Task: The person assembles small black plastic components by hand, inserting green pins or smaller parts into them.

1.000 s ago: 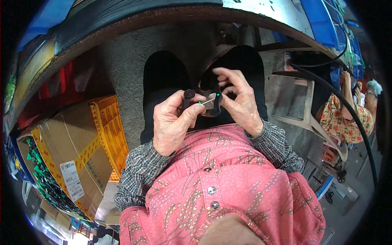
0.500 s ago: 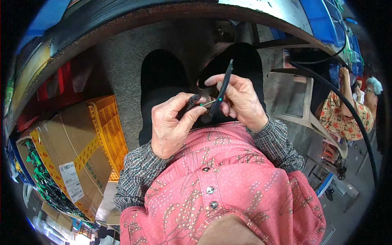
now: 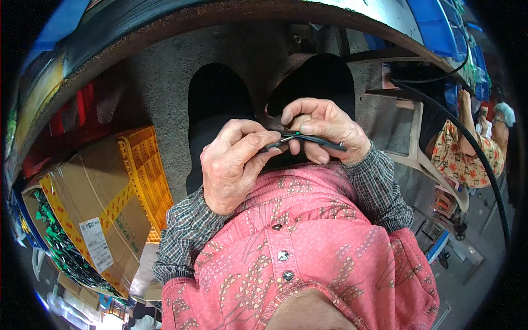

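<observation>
While the left hand pinches something obscured, the right hand pinches a strip.

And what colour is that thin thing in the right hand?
The thin thing is black with a small green spot, best seen in the head view.

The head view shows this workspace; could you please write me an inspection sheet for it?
Surface: table with a rough brown edge, beyond the hands.
Job's things: black strip with a green spot; thin silvery bit between the hands.
Clutter: cardboard box holding green-and-black pieces, beside a yellow crate.
Grips: left hand pinches a dark piece, whether joined to the strip is unclear; right hand pinches the black strip.
Cables: thick black cable curving down the right side.
Surroundings: blue bins upper right; another person in a patterned shirt at right.
</observation>
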The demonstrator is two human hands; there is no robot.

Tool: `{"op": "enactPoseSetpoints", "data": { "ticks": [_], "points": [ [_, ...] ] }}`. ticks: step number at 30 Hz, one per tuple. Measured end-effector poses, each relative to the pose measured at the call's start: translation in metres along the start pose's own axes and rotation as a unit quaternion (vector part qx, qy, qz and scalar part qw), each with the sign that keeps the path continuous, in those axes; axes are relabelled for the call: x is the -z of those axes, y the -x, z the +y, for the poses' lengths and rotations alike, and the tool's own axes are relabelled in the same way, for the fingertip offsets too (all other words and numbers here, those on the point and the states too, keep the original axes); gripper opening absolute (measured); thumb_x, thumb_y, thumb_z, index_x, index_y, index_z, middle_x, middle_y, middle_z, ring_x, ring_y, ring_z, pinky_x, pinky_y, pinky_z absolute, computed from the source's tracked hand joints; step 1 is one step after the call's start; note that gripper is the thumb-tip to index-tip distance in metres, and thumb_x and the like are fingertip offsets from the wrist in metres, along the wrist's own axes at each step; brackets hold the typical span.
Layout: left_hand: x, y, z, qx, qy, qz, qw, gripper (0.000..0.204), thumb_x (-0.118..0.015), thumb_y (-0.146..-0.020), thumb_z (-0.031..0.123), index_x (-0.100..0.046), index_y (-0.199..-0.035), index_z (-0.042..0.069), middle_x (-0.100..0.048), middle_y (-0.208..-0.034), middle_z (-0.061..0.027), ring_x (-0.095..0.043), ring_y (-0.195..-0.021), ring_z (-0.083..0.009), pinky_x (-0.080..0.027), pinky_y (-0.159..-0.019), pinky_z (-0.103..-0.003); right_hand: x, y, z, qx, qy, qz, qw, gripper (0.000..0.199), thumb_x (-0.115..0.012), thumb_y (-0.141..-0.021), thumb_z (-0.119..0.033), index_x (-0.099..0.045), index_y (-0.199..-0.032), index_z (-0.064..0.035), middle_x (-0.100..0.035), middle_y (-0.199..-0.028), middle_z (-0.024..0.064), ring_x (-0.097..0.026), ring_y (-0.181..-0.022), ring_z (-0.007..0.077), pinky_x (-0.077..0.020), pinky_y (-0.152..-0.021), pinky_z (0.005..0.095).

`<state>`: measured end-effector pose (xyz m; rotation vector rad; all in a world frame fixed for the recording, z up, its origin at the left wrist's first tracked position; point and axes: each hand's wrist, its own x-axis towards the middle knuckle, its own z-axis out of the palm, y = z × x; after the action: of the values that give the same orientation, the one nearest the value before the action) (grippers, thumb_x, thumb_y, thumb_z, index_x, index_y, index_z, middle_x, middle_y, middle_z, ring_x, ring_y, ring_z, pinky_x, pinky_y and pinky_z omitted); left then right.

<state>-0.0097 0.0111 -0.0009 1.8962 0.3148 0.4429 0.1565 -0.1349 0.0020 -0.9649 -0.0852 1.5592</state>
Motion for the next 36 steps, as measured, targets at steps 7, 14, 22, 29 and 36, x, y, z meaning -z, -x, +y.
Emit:
{"op": "enactPoseSetpoints", "data": {
  "ticks": [7, 14, 22, 29, 36],
  "points": [
    [-0.002, 0.003, -0.006, 0.018, -0.036, 0.005, 0.999, 0.022, -0.074, -0.074, 0.002, -0.070, -0.095, 0.004, -0.063, -0.082, -0.0065, -0.060, -0.069, -0.0126, -0.047, -0.059, -0.024, -0.004, -0.006, 0.007, 0.067, 0.153, 0.057, 0.984, 0.036, -0.066, -0.083, -0.001, -0.053, -0.115, 0.0054, -0.066, -0.087, 0.0098, -0.066, -0.075, 0.0134, -0.0544, -0.066, 0.0241],
    [-0.006, 0.010, -0.014, 0.181, 0.188, -0.017, 0.965, 0.016, -0.064, -0.086, 0.004, -0.065, -0.101, -0.002, -0.063, -0.078, -0.0044, -0.051, -0.052, -0.0049, -0.040, -0.048, -0.018, -0.014, -0.003, 0.013, 0.070, 0.230, 0.090, 0.967, 0.020, -0.060, -0.088, -0.003, -0.057, -0.107, 0.0002, -0.060, -0.082, 0.0010, -0.058, -0.071, 0.0064, -0.0504, -0.067, 0.0206],
    [-0.005, 0.008, -0.014, 0.284, 0.407, -0.018, 0.868, 0.014, -0.064, -0.088, 0.006, -0.063, -0.100, -0.001, -0.063, -0.075, -0.0040, -0.046, -0.051, -0.0022, -0.036, -0.045, -0.016, -0.010, -0.001, 0.019, 0.154, 0.246, 0.036, 0.956, 0.017, -0.059, -0.086, 0.000, -0.059, -0.103, -0.0006, -0.058, -0.087, 0.0016, -0.057, -0.078, 0.0065, -0.0499, -0.069, 0.0202],
    [-0.002, 0.007, -0.010, 0.280, 0.380, -0.033, 0.881, 0.015, -0.064, -0.087, 0.006, -0.063, -0.100, -0.002, -0.063, -0.075, -0.0035, -0.045, -0.051, -0.0014, -0.034, -0.045, -0.016, -0.007, -0.001, 0.012, 0.175, 0.260, 0.009, 0.950, 0.013, -0.060, -0.089, -0.008, -0.062, -0.100, 0.0004, -0.058, -0.087, 0.0009, -0.057, -0.078, 0.0069, -0.0502, -0.070, 0.0205],
    [0.000, 0.008, -0.012, 0.244, 0.325, -0.038, 0.913, 0.015, -0.064, -0.087, 0.005, -0.063, -0.101, -0.002, -0.062, -0.076, -0.0039, -0.046, -0.052, -0.0022, -0.035, -0.045, -0.015, -0.008, -0.002, 0.005, 0.135, 0.270, 0.017, 0.953, 0.017, -0.064, -0.087, -0.010, -0.062, -0.101, 0.0001, -0.061, -0.088, 0.0019, -0.059, -0.081, 0.0081, -0.0512, -0.073, 0.0221]
  ]
}}
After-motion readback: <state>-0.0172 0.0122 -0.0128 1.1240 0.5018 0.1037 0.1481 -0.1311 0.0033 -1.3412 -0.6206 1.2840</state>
